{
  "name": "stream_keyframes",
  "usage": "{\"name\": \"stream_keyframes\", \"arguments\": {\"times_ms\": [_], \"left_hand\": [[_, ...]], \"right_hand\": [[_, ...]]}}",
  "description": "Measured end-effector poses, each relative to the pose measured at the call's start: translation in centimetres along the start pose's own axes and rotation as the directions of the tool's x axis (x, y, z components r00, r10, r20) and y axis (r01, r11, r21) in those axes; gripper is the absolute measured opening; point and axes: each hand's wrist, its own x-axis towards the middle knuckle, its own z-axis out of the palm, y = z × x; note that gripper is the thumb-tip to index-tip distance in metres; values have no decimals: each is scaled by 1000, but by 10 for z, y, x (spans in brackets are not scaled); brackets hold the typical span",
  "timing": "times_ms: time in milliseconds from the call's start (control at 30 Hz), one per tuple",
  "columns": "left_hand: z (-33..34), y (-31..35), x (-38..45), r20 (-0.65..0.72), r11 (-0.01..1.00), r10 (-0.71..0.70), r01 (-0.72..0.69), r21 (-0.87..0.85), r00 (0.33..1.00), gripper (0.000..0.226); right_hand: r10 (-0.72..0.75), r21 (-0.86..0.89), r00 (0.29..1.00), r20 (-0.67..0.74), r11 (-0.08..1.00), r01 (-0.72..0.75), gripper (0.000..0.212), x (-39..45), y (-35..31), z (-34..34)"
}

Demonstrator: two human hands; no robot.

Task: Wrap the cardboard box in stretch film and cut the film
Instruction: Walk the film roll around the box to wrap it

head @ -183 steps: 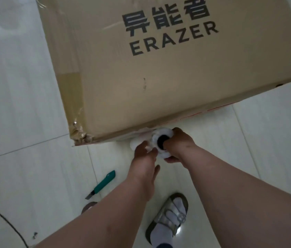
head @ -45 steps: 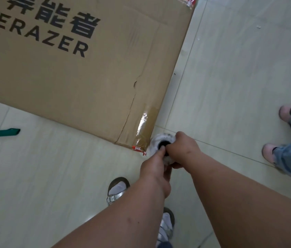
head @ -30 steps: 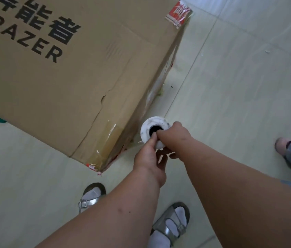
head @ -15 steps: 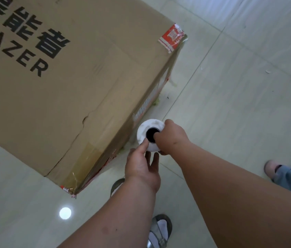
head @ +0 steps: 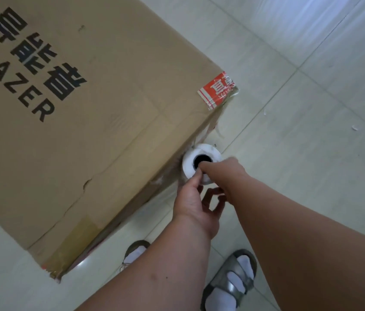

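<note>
A big brown cardboard box (head: 91,122) printed "ERAZER" stands on the tiled floor and fills the left of the view. The white stretch film roll (head: 191,163) stands upright against the box's right side, close to the far corner. My right hand (head: 224,173) grips its top end with a finger in the dark core. My left hand (head: 196,203) holds the roll from below, thumb on its rim. Crinkled film (head: 168,178) clings to the box side next to the roll; the lower part of the roll is hidden behind my hands.
A red and white tape label (head: 216,90) marks the box's far right corner. My feet in grey sandals and white socks (head: 231,286) stand just behind my arms. Pale floor tiles (head: 300,131) spread out to the right.
I have walked round the box's near corner and along its right side, carrying the roll toward the far corner. The green knife and the other person's feet have left the view.
</note>
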Motion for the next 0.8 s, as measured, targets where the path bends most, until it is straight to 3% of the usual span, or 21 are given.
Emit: {"name": "stream_keyframes", "arguments": {"times_ms": [100, 200, 267, 367, 433, 500, 600, 800], "left_hand": [[9, -11, 7, -60, 990, 51, -59, -125, 997, 58], [16, -19, 8, -130, 969, 64, -93, -229, 989, 42], [24, -22, 3, -144, 951, 69, -109, -290, 987, 32], [38, -20, -1, -89, 948, 88, -111, -299, 992, 14], [54, -18, 0, -75, 950, 82, -101, -297, 994, 14], [71, -18, 6, -81, 962, 63, -82, -262, 995, 27], [87, -25, 14, -48, 972, 34, -45, -232, 998, 43], [110, -18, 18, -171, 972, -21, -20, -234, 985, 29]], "right_hand": [[-290, -313, 957, -29, 912, 267, 53, 10, -9, -8], [-413, -453, 909, 54, 801, 391, 29, 13, -9, -19], [-389, -388, 920, 43, 842, 374, 32, 18, -8, -25], [-224, -47, 973, -61, 974, 222, 43, 23, -12, -36], [-139, 126, 987, -78, 981, 148, 42, 26, -18, -50], [-85, 192, 993, -83, 976, 100, 39, 30, -22, -61], [-76, 10, 993, -94, 997, 78, 52, 35, -27, -72], [-88, -402, 996, 22, 911, 90, 58, 47, -64, -90]]}}
